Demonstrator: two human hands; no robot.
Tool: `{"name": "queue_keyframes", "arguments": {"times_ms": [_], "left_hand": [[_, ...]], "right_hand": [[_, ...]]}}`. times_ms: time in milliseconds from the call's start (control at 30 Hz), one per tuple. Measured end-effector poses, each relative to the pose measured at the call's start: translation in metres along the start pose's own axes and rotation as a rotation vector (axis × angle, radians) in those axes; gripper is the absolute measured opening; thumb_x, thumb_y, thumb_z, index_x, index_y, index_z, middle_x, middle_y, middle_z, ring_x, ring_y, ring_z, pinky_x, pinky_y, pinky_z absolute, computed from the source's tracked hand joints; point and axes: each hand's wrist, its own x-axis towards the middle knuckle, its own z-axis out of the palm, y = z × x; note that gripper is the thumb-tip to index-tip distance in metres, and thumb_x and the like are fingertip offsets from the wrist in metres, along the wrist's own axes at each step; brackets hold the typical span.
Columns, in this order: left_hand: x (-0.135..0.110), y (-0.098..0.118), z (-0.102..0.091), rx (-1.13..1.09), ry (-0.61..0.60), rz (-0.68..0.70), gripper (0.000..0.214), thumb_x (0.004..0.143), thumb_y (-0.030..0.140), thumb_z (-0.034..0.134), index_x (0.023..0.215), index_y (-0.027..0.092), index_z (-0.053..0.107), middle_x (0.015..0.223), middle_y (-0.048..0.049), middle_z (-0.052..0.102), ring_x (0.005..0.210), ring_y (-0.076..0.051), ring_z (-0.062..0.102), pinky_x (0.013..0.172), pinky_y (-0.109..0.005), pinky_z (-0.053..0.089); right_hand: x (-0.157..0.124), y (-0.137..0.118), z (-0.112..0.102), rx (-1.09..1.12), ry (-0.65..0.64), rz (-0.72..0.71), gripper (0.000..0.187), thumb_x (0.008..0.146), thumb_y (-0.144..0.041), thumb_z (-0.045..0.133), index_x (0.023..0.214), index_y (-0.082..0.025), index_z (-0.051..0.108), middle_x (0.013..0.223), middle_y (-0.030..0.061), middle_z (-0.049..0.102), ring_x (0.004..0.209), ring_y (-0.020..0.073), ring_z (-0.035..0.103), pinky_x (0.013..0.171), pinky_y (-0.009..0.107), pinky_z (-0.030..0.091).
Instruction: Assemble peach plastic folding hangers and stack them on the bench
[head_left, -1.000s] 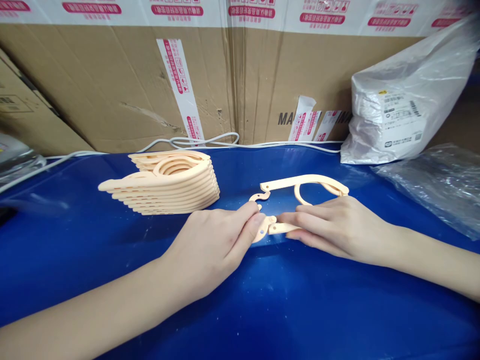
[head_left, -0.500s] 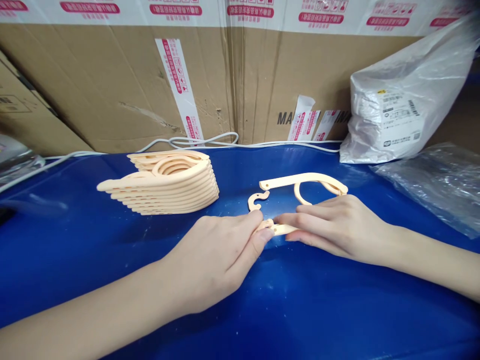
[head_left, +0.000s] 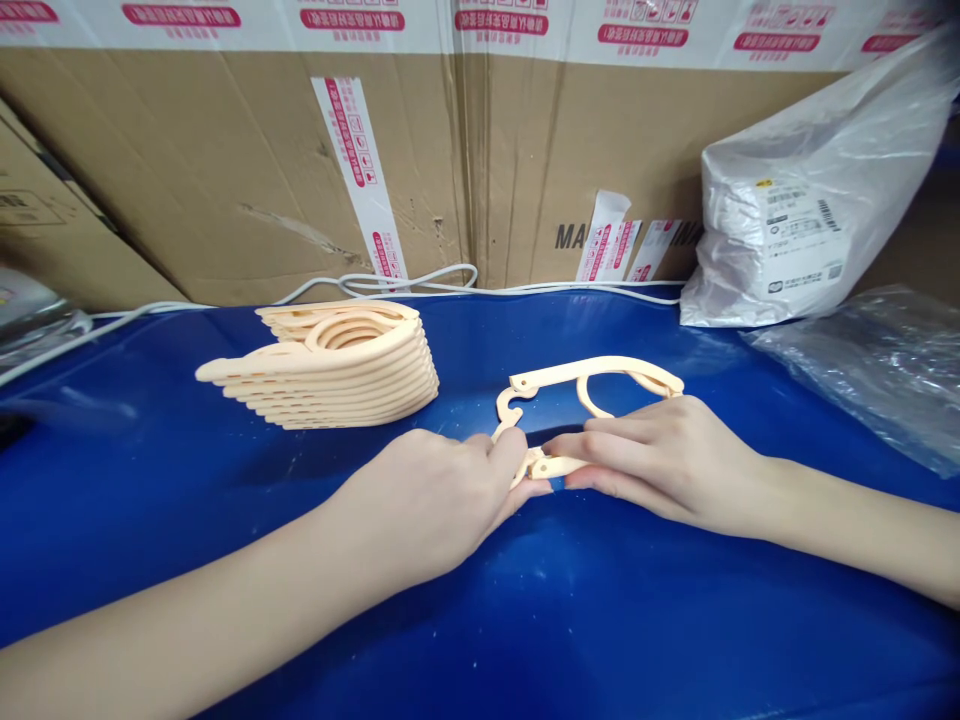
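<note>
A peach plastic folding hanger (head_left: 592,376) lies on the blue table cover (head_left: 525,620) at the middle. My left hand (head_left: 442,495) pinches the hanger's small hooked end piece between thumb and fingers. My right hand (head_left: 660,460) lies over the hanger's near arm, fingers pressed together on it, fingertips meeting those of the left hand. A stack of several folded peach hangers (head_left: 330,365) rests to the left, apart from both hands.
Large cardboard boxes (head_left: 450,150) with red-and-white tape stand along the back. White cables (head_left: 420,285) run at their foot. A white plastic-wrapped package (head_left: 795,230) and a clear plastic bag (head_left: 877,370) lie at the right. A grey object (head_left: 30,310) shows at the far left.
The hanger has shifted slightly left and its hooked end has swung in towards the joint. My left fingers have curled tighter over that end. The right hand has barely moved.
</note>
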Motion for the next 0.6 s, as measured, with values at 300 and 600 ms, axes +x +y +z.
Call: {"name": "queue_keyframes", "arguments": {"times_ms": [300, 600], "left_hand": [[0.0005, -0.0027, 0.0022, 0.208, 0.091, 0.116, 0.043, 0.104, 0.03, 0.021, 0.084, 0.014, 0.056, 0.055, 0.0006, 0.052, 0.039, -0.017, 0.053, 0.036, -0.029, 0.029], [0.0023, -0.0036, -0.0001, 0.263, 0.174, 0.159, 0.033, 0.101, 0.027, 0.032, 0.075, 0.018, 0.051, 0.054, 0.0021, 0.049, 0.041, -0.016, 0.05, 0.038, -0.029, 0.031]], "right_hand": [[0.0006, 0.0016, 0.0, 0.288, -0.143, 0.13, 0.027, 0.102, -0.033, 0.04, 0.11, -0.022, 0.063, 0.088, 0.0004, 0.073, 0.072, 0.0111, 0.067, 0.063, 0.022, 0.046], [0.005, 0.0026, -0.0023, 0.357, -0.181, 0.162, 0.027, 0.101, -0.034, 0.042, 0.107, -0.021, 0.065, 0.084, -0.0005, 0.073, 0.068, 0.0112, 0.062, 0.066, 0.024, 0.045]]}}
